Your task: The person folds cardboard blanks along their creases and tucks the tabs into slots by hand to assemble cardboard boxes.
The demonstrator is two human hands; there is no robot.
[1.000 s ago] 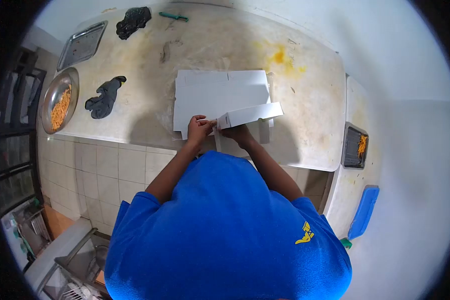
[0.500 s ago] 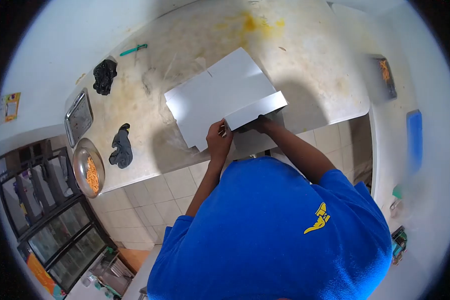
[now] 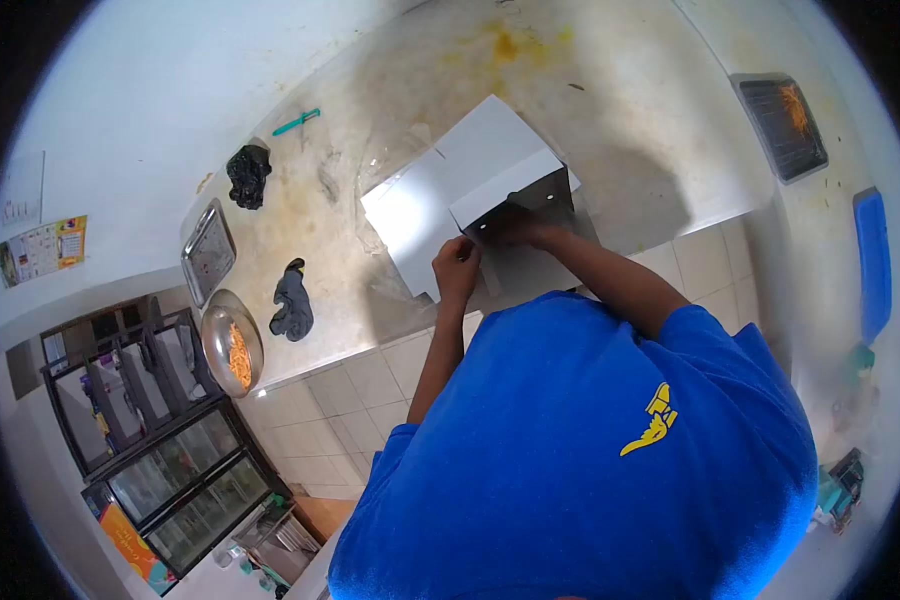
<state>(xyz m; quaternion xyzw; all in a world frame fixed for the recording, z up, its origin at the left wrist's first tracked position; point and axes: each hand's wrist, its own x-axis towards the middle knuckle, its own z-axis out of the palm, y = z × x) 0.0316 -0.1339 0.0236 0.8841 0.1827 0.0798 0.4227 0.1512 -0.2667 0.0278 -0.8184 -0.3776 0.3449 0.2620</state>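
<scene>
A white cardboard box blank, partly folded, lies on the table in front of me. Its near side is raised into a wall whose face toward me is in dark shadow. My left hand is closed at the left end of that wall, its fingers pinching the cardboard edge. Against the shaded face rests my right hand, back toward me; its fingers are lost in the shadow, so their grip is unclear.
Left on the table are a dark glove, a black plastic bag, a teal peeler-like tool, a metal tray and a steel bowl with orange strips. A dark tray and blue board stand right.
The near wall of the cardboard has tilted up, showing its shaded face. Both hands stay at it, the right shifting slightly left along it. The whole view has turned a little.
</scene>
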